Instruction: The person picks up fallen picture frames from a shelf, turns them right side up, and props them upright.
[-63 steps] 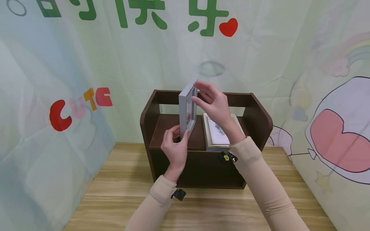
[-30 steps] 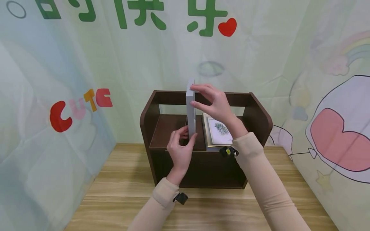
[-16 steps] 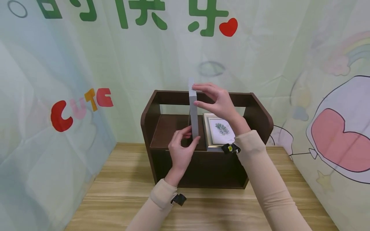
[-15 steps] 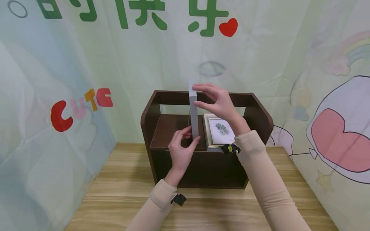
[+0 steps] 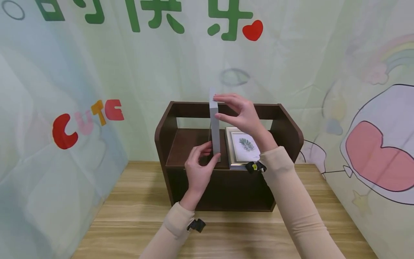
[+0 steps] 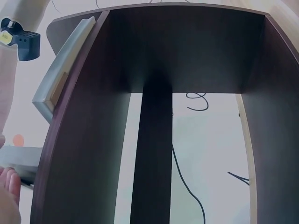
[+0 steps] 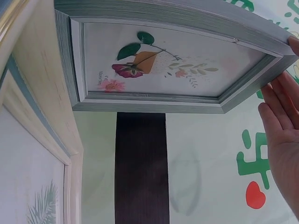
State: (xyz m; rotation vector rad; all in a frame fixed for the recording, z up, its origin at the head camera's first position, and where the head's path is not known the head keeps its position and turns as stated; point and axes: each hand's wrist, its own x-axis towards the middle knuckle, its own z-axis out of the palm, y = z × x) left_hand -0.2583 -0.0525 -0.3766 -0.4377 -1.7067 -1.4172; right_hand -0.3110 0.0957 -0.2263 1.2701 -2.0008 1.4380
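A grey picture frame point(image 5: 215, 131) stands upright on the brown shelf, nearly edge-on in the head view. A thin strut shows along its left side. My left hand point(image 5: 198, 171) pinches its lower near edge between thumb and fingers. At the upper near corner my right hand point(image 5: 240, 113) has its fingers on the top and its thumb against the near edge. The right wrist view shows the frame's face, a pressed-flower picture point(image 7: 154, 65), with the right hand point(image 7: 285, 135) gripping one corner. Only part of the left hand point(image 6: 9, 186) appears in the left wrist view.
The dark brown shelf unit point(image 5: 181, 144) has raised side panels and a back rail. On its right half a gold-rimmed frame with a leaf print point(image 5: 245, 145) lies flat on another frame. A wood-grain table point(image 5: 129, 216) spreads beneath; printed cloth backdrops point(image 5: 139, 72) surround it.
The grey frame has turned from an angled stance to nearly edge-on and shifted slightly right. My left hand has moved right with it. Over the last half second hardly anything differs.
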